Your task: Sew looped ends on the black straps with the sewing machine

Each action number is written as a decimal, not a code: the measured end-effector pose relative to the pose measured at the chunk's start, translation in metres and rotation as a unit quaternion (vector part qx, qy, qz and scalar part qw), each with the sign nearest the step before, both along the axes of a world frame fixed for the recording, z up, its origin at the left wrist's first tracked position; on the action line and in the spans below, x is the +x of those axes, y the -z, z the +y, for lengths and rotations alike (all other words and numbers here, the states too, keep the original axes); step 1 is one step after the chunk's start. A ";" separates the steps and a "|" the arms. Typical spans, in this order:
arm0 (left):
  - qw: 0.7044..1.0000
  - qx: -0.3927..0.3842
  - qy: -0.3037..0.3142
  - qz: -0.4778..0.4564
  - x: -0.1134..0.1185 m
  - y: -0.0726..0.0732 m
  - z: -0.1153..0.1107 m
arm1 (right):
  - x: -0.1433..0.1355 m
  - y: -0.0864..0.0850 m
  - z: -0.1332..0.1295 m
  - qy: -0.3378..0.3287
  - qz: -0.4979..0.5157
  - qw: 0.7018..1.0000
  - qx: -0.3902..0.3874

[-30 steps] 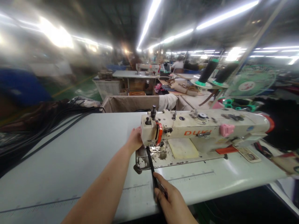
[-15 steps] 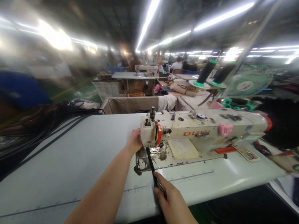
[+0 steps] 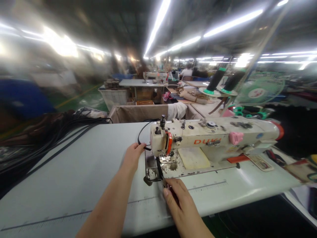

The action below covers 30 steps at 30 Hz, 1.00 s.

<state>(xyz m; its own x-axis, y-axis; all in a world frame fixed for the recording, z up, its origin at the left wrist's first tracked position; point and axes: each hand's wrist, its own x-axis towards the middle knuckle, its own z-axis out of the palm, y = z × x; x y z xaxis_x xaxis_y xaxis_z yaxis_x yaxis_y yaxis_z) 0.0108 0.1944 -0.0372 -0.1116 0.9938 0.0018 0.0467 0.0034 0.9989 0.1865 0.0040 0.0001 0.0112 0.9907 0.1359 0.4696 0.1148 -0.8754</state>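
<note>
My left hand [image 3: 133, 154] is closed in a pinch on a narrow black strap [image 3: 147, 148] just left of the sewing machine's head [image 3: 158, 140]. Behind the head, the strap loops up and away toward the table's far edge. Another stretch of black strap [image 3: 159, 168] runs from the presser foot area toward me. My right hand [image 3: 179, 200], in front of the machine bed, is closed around a small metal tool that looks like thread snips [image 3: 163, 182]. Its tip is at the strap's near end; whether they touch is hard to tell.
A bundle of black straps [image 3: 66, 135] lies over the table's left side. Beyond the table stands a cloth-lined bin [image 3: 138, 113]. Thread cones [image 3: 216, 81] and a green fan [image 3: 257, 89] stand behind the machine. A printed ruler [image 3: 208, 186] crosses the tabletop.
My left hand has drawn back left from behind the machine head, and a strap loop now shows there. Strap no longer shows below my right hand; the tool tip is now at its near end.
</note>
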 end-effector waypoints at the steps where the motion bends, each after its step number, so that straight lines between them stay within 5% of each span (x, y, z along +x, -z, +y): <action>1: 0.999 -0.004 -0.001 -0.036 -0.003 -0.001 -0.006 | -0.003 -0.001 0.003 -0.008 0.015 1.000 -0.002; 6: 0.989 -0.023 -0.021 -0.144 -0.019 -0.005 -0.048 | -0.019 0.009 0.021 -0.049 0.101 0.990 -0.086; 12: 0.985 -0.006 -0.068 -0.161 -0.042 0.006 -0.097 | -0.042 0.027 0.052 -0.097 0.265 0.931 -0.233; 21: 0.992 0.039 -0.094 -0.074 -0.062 0.014 -0.141 | -0.062 0.029 0.075 -0.144 0.282 0.912 -0.260; 30: 0.989 0.098 -0.107 -0.005 -0.070 0.002 -0.162 | -0.071 0.029 0.076 -0.180 0.245 0.927 -0.221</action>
